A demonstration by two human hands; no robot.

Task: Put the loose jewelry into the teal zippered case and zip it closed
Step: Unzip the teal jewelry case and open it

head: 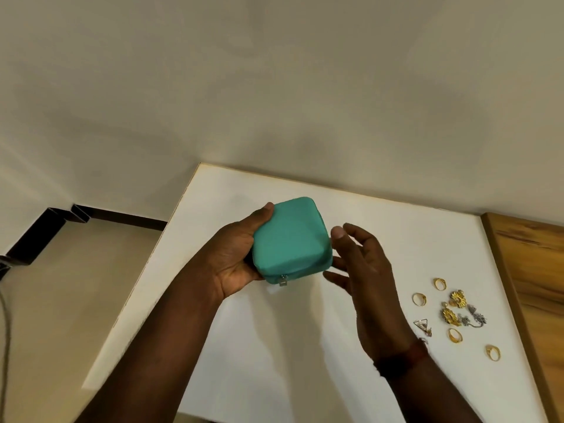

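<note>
Table: white top, taking up the lower middle & right of view, w/ a pale wall behind it.
Wood panel: lying along the table's right edge, brown grain showing.
Left hand: grasping the teal case from its left side, palm cupping under it, thumb lying along the upper left edge.
Right hand: hovering just beside the case's right side, fingers spread & relaxed, gripping nothing; thumb tip sitting at the case's right corner, contact unclear. A dark red band is circling the wrist.
Teal case: being held up above the table's middle, zipped all round as far as visible, tilted toward the camera.
Loose jewelry: lying on the table near the right edge, well apart from the case; gold earrings & silver bits bunching in the middle, gold rings scattering round them.
Zip pull: hanging at the case's near bottom edge, silver.
</note>
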